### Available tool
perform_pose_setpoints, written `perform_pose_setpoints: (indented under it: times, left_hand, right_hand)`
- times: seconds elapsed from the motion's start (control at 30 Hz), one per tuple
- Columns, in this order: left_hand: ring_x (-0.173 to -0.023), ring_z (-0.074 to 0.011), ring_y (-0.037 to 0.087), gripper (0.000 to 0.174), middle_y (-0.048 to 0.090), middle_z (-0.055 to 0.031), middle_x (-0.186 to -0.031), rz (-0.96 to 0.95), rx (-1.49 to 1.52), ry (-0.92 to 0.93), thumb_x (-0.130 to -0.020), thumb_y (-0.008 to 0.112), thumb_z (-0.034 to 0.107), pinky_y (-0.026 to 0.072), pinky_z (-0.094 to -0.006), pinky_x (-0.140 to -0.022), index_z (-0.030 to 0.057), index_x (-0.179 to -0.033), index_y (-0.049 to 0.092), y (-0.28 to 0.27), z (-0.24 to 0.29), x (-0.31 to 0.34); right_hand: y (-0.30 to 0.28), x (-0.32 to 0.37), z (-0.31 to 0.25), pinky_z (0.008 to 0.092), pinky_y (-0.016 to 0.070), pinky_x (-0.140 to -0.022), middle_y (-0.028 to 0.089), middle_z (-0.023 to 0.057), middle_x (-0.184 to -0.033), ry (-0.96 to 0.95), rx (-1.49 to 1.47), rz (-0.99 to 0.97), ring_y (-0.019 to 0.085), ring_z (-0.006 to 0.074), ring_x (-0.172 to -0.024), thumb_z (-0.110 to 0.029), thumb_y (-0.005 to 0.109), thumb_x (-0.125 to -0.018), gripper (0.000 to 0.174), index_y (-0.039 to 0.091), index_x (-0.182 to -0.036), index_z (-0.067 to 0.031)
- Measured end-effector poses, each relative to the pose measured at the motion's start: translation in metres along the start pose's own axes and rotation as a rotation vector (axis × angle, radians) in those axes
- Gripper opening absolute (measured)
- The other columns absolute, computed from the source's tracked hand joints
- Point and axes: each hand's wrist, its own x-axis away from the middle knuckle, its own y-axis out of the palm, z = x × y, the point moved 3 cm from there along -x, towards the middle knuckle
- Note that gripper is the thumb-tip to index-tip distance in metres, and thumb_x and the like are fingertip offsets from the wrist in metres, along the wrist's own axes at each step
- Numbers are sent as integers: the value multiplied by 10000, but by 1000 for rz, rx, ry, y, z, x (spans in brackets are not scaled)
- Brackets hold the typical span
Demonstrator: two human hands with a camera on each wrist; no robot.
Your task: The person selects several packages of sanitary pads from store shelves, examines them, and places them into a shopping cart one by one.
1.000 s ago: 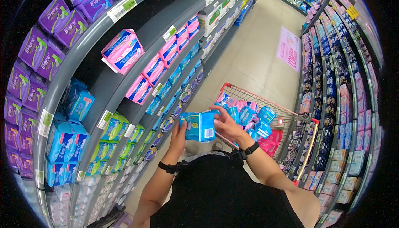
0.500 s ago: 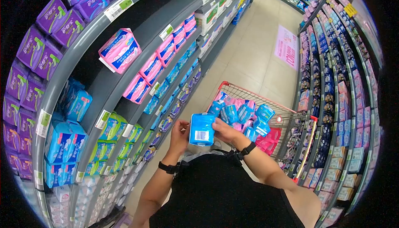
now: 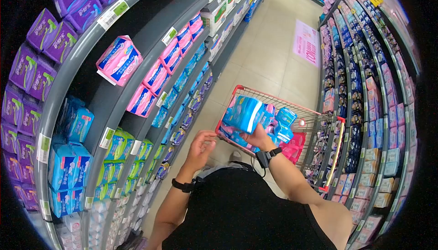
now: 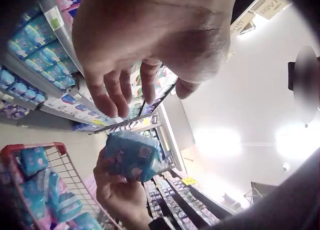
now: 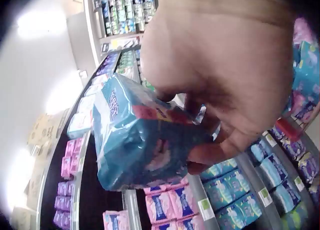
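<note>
My right hand (image 3: 258,137) grips a blue pack of sanitary pads (image 3: 243,113), holding it over the near left part of the shopping cart (image 3: 279,94). In the right wrist view, the thumb and fingers press into one end of this pack (image 5: 145,140). My left hand (image 3: 200,149) hangs in the air between shelf and cart with nothing in it, fingers loosely bent. The left wrist view shows those fingers (image 4: 112,92) apart from the pack. More blue packs (image 3: 284,132) and pink ones lie in the cart, partly hidden behind the held pack and hand.
To the left a curved shelf (image 3: 102,81) bears purple packs (image 3: 42,29), a single pink pack (image 3: 119,60), blue packs (image 3: 70,165) and green packs (image 3: 119,145). Another stocked shelf (image 3: 360,104) lines the right side. The tiled aisle floor (image 3: 267,35) runs ahead.
The left hand has let go of the blue pack and come away from it. My right hand has turned the pack and carried it forward over the cart.
</note>
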Motion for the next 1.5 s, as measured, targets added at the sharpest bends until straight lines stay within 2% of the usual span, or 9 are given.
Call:
perform_pose_setpoints:
  times: [0.2, 0.5, 0.8, 0.97, 1.0, 1.03, 1.2, 1.4, 1.5]
  left_hand:
    - [-902, -119, 596, 158, 607, -27, -1011, 193, 175, -193, -979, 553, 162, 487, -273, -744, 64, -1096, 594, -20, -26, 8]
    - [-859, -113, 583, 116, 610, -21, -937, 101, 204, -225, -973, 570, 153, 479, -267, -756, 60, -1041, 585, -9, -31, -1]
    - [-881, -77, 561, 132, 601, -1, -928, 35, 133, -146, -957, 618, 152, 459, -239, -784, 48, -1030, 581, -11, -28, -1]
    - [-852, -95, 589, 139, 627, -14, -928, 154, -128, -43, -943, 637, 156, 475, -249, -756, 52, -1025, 595, -46, -2, 6]
    - [-845, -99, 595, 140, 631, -17, -927, 181, -194, -20, -938, 644, 155, 478, -252, -750, 53, -1023, 598, -54, 7, 5]
    - [-839, -103, 597, 145, 629, -17, -924, 257, -228, 24, -931, 652, 151, 479, -255, -749, 54, -1025, 599, -66, 13, 6]
    - [-948, -179, 607, 204, 621, -74, -1013, 700, -562, 198, -862, 692, 109, 488, -317, -783, 52, -1035, 601, -143, 64, 26]
    - [-1096, -356, 574, 313, 607, -151, -1142, 870, -1333, 480, -800, 711, 135, 462, -432, -927, 60, -1085, 604, -219, 186, 40]
    - [-1116, -385, 586, 397, 602, -187, -1202, 1000, -1494, 288, -796, 723, 216, 482, -459, -932, 46, -1134, 604, -259, 216, 41]
  right_hand:
    - [-37, 25, -12, 313, 474, -680, 623, 121, -1160, -199, 30, 471, 600, 216, -885, -418, 536, -985, 331, 576, -1108, -113]
    - [-79, 16, 16, 297, 443, -700, 605, 61, -981, -10, 327, 509, 558, 181, -830, -358, 574, -956, 284, 598, -1048, -91]
    - [-140, -9, 32, 344, 451, -689, 607, 61, -1072, 121, 759, 616, 522, 161, -836, -385, 566, -939, 329, 591, -1107, -103]
    - [-256, -6, 46, 322, 405, -504, 563, 26, -678, 95, 1270, 604, 527, 161, -570, -247, 591, -914, 190, 626, -913, -61]
    - [-250, -2, 51, 317, 404, -482, 525, 20, -627, -6, 990, 714, 523, 167, -538, -175, 578, -911, 134, 604, -878, -48]
    - [-300, -11, 47, 319, 415, -466, 536, 41, -647, 75, 897, 656, 535, 178, -525, -141, 559, -915, 120, 585, -856, -40]
    - [-211, -2, 38, 341, 460, -499, 626, 98, -788, 206, 1048, 624, 578, 202, -566, -225, 561, -923, 228, 618, -956, -6]
    - [-254, -15, 41, 347, 480, -570, 643, 92, -841, 248, 1261, 486, 603, 200, -692, -302, 581, -925, 299, 637, -1005, -20]
    - [-218, -11, 39, 353, 479, -595, 641, 77, -850, 277, 1335, 512, 594, 191, -700, -313, 593, -918, 299, 643, -1004, -31]
